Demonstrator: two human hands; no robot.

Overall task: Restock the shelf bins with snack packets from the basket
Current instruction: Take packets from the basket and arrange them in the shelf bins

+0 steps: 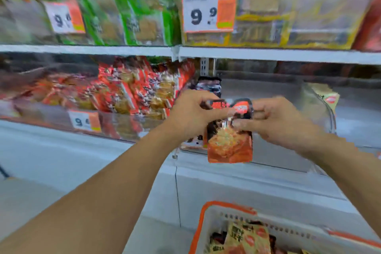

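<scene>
Several packets sit in the basket (214, 215) at lower right of frame. Mid-frame, left hand (190, 112) and right hand (283, 121) both pinch the top edge of a red snack packet (229, 142); it hangs below the fingers, before a clear bin (278, 156). Left bin (51, 119) holds red packets.

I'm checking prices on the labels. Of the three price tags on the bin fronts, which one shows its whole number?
The upper right price tag, on the bin of yellow packets, reads 9.9 in full. The upper left tag and the lower tag are blurred after the 9.
</scene>
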